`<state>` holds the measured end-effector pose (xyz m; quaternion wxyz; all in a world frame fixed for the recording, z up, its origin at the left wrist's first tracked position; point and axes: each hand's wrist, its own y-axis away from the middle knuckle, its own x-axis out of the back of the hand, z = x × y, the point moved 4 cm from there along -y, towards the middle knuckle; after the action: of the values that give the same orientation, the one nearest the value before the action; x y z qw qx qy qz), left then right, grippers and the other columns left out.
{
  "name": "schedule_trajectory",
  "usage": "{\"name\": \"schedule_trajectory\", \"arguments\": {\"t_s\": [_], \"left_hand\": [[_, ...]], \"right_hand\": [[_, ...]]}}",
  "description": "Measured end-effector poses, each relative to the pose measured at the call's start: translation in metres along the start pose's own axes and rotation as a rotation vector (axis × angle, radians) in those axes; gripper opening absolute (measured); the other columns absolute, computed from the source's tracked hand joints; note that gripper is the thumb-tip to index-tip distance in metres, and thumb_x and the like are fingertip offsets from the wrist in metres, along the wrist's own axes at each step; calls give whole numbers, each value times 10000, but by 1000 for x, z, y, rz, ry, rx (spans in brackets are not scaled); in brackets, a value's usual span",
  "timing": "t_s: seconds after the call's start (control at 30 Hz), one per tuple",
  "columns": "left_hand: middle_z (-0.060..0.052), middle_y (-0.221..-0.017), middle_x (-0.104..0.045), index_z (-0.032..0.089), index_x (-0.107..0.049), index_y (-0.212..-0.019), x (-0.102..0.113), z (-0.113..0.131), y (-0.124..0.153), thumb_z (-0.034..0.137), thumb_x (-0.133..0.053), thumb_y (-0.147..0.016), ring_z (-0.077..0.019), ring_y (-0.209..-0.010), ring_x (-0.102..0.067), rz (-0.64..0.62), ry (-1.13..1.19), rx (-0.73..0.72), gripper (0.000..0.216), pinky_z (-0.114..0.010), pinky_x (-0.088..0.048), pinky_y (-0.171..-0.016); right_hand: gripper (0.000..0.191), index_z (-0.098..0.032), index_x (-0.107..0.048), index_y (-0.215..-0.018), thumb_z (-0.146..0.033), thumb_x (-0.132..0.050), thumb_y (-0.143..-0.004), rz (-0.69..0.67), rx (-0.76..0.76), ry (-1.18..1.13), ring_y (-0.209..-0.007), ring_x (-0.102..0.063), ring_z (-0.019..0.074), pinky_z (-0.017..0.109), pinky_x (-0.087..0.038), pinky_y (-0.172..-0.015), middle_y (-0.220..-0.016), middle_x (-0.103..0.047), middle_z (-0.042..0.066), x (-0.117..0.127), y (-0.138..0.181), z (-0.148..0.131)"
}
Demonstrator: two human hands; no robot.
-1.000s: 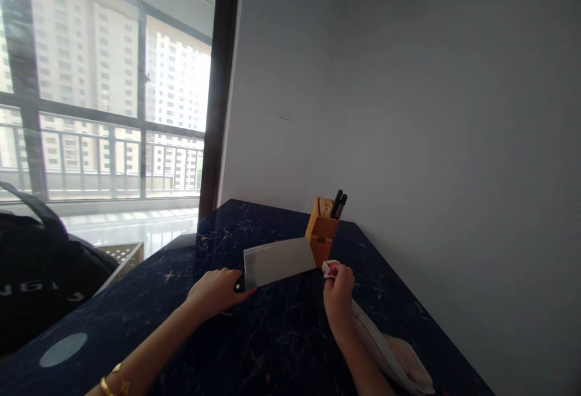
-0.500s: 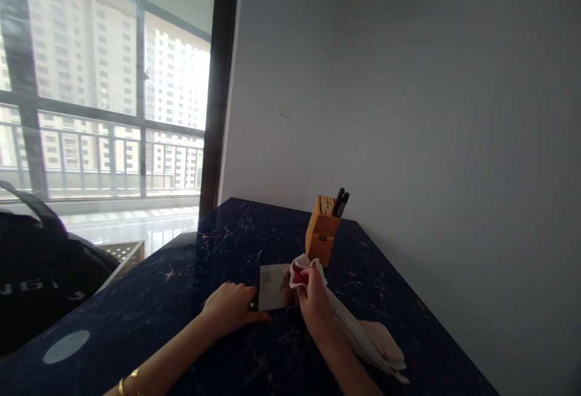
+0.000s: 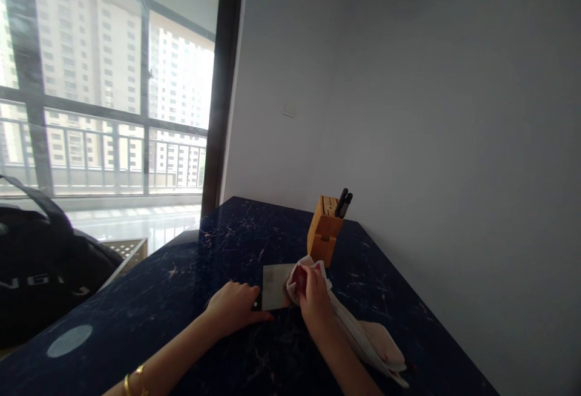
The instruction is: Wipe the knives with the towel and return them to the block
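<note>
A cleaver (image 3: 276, 287) with a broad shiny blade lies flat over the dark blue marbled table. My left hand (image 3: 233, 305) is closed around its black handle, with the thumb stretched along the near side. Bunched in the fingers of my right hand (image 3: 315, 302) is a white and red cloth (image 3: 297, 278), pressed against the right end of the blade. The rest of that cloth trails under my right forearm toward the near right. Part of the blade is hidden by the cloth.
Just beyond the cleaver stands a wooden knife block (image 3: 324, 232) with black-handled tools in it. A pale round spot (image 3: 69, 341) marks the table (image 3: 227, 238) at near left. A black bag (image 3: 36, 269) sits beyond the left edge, and a grey wall rises along the right.
My right hand and the cloth have shifted slightly down on the blade. The left hand keeps its hold on the handle. The whole view has swung a little.
</note>
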<state>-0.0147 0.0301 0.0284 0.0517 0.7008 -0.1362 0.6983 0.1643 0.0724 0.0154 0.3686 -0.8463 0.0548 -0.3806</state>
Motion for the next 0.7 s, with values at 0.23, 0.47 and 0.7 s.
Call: {"name": "schedule_trajectory", "arguments": {"t_s": [0.23,0.47,0.7], "left_hand": [[-119,-783,-680,170,-625,-848,1,3,1,720,-293,-703,-316,-726,-635,41,-6,-4,659,-402,-465,-641],[-125,-747,-680,141,-598,-887,-1,19,3,647,-339,-754,-309,-679,-641,66,-43,-6,584,-373,-474,-579],[-119,-711,-681,129,-597,-842,-1,35,6,657,-300,-758,-298,-632,-645,76,-61,-55,612,-377,-489,-550]], "right_hand": [[376,-198,-527,-992,-29,-434,-670,-153,17,-44,-880,-542,178,298,-432,-792,-915,-558,38,-8,10,-26],[389,-195,-502,-1036,-34,-414,-693,-164,37,-98,-911,-532,181,314,-425,-811,-949,-556,54,-10,10,-33],[292,-170,-512,-1028,-132,-432,-750,119,-14,10,-888,-537,214,382,-436,-800,-918,-571,79,11,-8,9]]}}
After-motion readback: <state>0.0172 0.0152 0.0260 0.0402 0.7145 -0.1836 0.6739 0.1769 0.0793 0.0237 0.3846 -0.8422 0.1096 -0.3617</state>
